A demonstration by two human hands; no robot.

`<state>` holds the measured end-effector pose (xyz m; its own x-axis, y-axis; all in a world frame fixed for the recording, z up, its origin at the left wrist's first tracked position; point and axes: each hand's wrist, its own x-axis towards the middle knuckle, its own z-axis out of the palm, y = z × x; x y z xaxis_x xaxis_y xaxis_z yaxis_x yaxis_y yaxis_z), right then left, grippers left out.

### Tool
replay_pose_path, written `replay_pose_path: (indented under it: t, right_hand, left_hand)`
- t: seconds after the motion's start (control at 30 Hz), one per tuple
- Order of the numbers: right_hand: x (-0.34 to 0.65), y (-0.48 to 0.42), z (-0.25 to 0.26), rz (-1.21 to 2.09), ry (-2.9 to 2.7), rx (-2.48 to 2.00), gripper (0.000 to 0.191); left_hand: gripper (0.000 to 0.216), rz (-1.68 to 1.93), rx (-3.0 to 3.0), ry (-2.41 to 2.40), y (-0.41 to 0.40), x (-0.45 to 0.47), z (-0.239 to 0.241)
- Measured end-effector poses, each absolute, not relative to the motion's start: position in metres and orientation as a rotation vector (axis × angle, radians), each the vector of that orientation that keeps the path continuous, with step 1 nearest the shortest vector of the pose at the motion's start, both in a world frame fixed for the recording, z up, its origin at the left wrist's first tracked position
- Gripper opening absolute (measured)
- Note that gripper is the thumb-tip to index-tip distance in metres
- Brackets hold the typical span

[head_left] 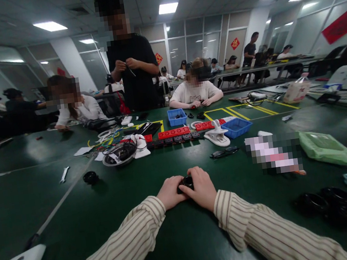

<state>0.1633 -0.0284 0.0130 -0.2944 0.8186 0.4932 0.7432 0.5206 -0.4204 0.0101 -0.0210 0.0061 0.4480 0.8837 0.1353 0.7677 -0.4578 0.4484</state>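
Note:
Both hands meet at the middle of the green table, around a black ring-shaped part [187, 182] with a hollow centre. My left hand [171, 192] is closed on its left side. My right hand [201, 189] wraps over it from the right, thumb across the near side. The fingers cover much of the part, so its lower edge is hidden. A similar black part [90, 178] lies by itself to the left. At the right, several more black rings [314, 204] sit close together.
A wrench [64, 174] lies at the left, and a metal bowl [119, 159] of dark pieces stands ahead. Beyond are red socket strips [174, 133], blue trays [237, 127] and glasses [224, 152]. A green wipes pack [326, 148] is at the right. Other people sit and stand across the table.

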Motion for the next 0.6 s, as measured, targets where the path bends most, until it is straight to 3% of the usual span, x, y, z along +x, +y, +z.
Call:
replay_pose_path:
  t: [0.3,0.6]
  right_hand:
    - [0.1646,-0.0323,0.0174,0.243,-2.123,-1.070,0.020]
    - [0.1682,-0.0303,0.0190,0.435,-2.198,-0.752,0.035]
  left_hand:
    - [0.035,0.509,2.378,1.411,-0.0219,0.0094,0.0065]
    - [0.036,0.499,2.413,1.396,-0.0210,0.0093,0.0054]
